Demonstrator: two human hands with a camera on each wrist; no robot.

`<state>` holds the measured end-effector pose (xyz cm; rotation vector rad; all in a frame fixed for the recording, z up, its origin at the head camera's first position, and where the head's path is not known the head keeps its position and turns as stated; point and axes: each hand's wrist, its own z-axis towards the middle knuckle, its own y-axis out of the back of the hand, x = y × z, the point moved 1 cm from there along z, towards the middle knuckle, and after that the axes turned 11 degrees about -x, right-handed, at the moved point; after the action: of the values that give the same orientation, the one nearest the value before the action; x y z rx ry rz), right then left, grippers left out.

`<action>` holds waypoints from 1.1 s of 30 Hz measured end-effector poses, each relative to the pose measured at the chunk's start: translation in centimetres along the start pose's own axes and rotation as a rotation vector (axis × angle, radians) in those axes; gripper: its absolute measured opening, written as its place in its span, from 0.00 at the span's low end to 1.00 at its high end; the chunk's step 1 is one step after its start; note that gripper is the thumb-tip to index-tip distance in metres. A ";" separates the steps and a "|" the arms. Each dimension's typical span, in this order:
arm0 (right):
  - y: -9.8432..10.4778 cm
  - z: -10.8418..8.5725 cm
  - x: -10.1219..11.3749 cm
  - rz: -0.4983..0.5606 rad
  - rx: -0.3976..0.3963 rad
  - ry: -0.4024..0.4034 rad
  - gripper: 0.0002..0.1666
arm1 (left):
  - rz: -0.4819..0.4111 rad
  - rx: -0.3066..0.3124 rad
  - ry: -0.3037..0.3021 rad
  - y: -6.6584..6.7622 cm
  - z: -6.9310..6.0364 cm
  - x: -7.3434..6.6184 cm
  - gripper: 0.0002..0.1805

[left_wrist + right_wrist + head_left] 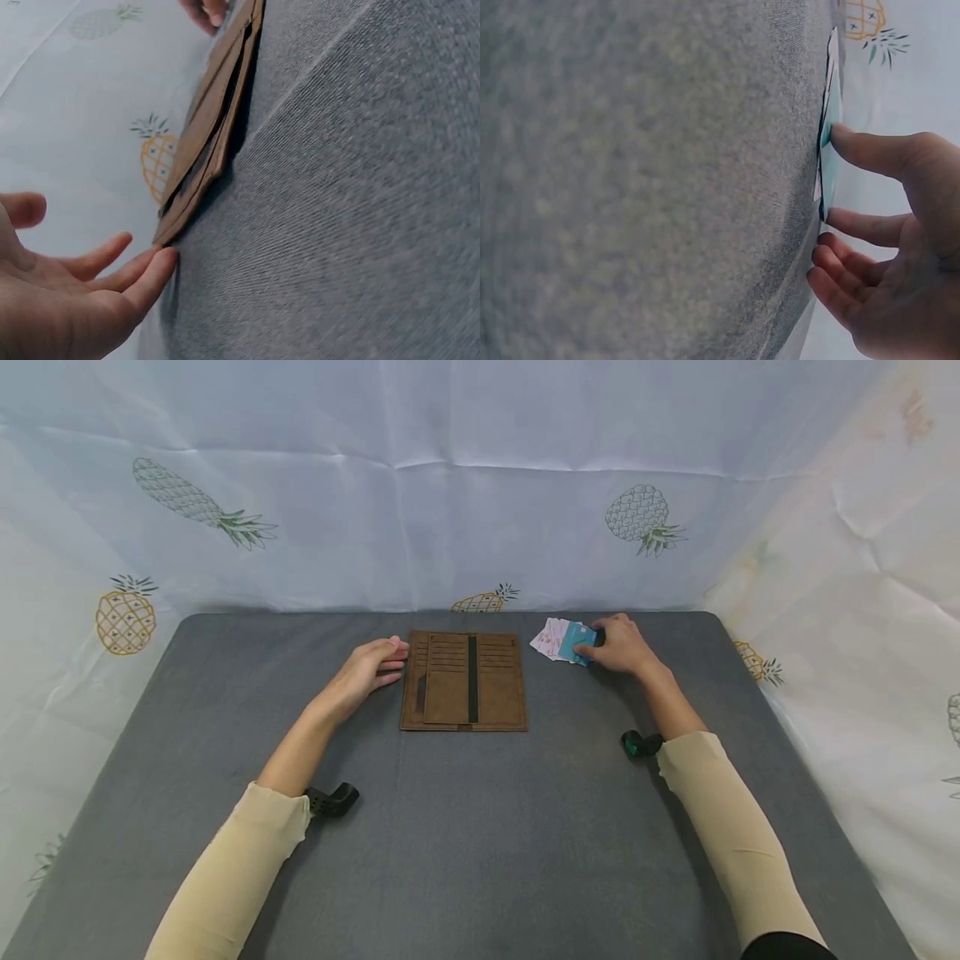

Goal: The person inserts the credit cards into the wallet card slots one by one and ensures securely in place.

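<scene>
A brown wallet lies spread flat on the grey table, with card slots on both sides and a dark strip down its middle. My left hand is at its left edge, and in the left wrist view the fingertips touch the wallet's corner. Right of the wallet, a blue card lies over several fanned pink-and-white cards. My right hand holds the blue card, its thumb on the face and its index finger at the end. The right wrist view shows the other fingers loosely bent beside it.
The grey cloth-covered table runs back to a white curtain printed with pineapples. A black wrist-worn device sits at the left sleeve cuff, and another black device at the right cuff.
</scene>
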<state>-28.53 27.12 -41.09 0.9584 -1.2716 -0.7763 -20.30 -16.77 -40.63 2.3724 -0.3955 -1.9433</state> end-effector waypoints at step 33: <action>-0.1 0.8 1.1 0.644 -0.157 -0.195 0.27 | -0.122 -0.128 0.040 -0.9 1.1 1.5 0.31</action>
<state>-29.12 25.93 -40.70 0.3088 -1.5473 -0.4539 -20.90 -16.13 -42.48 2.4012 -0.1227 -1.9030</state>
